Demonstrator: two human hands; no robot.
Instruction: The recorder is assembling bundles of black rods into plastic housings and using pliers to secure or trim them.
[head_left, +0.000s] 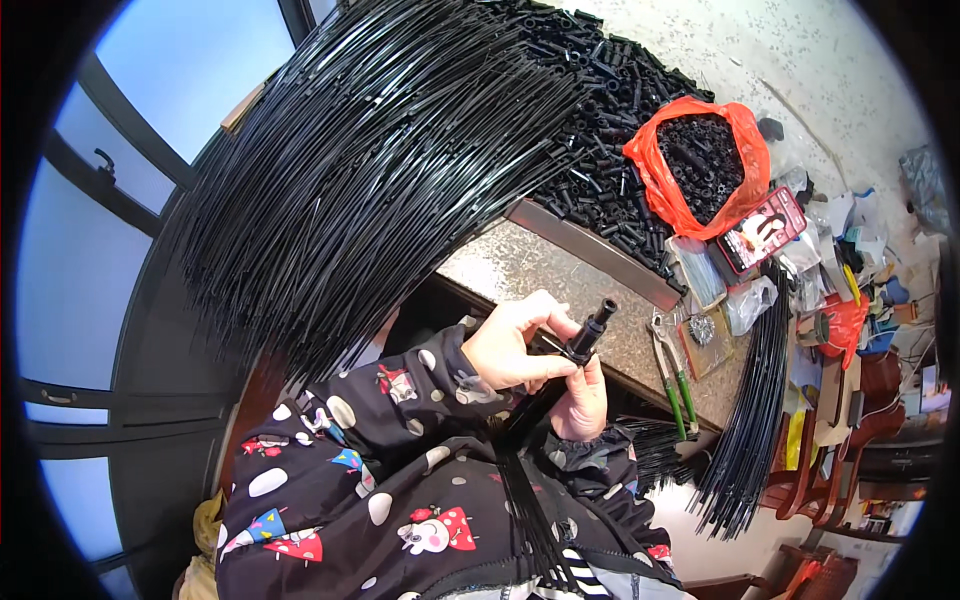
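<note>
Fingers of both hands closed around black tube fitting — tight grip.

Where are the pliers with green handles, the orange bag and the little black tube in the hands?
Pliers [672,375], head view, on the green handles.
Orange bag [650,170], head view, on its left plastic wall.
Black tube [592,328], head view, on its upper end above the hands.

orange bag, red-framed rectangular packet
</note>
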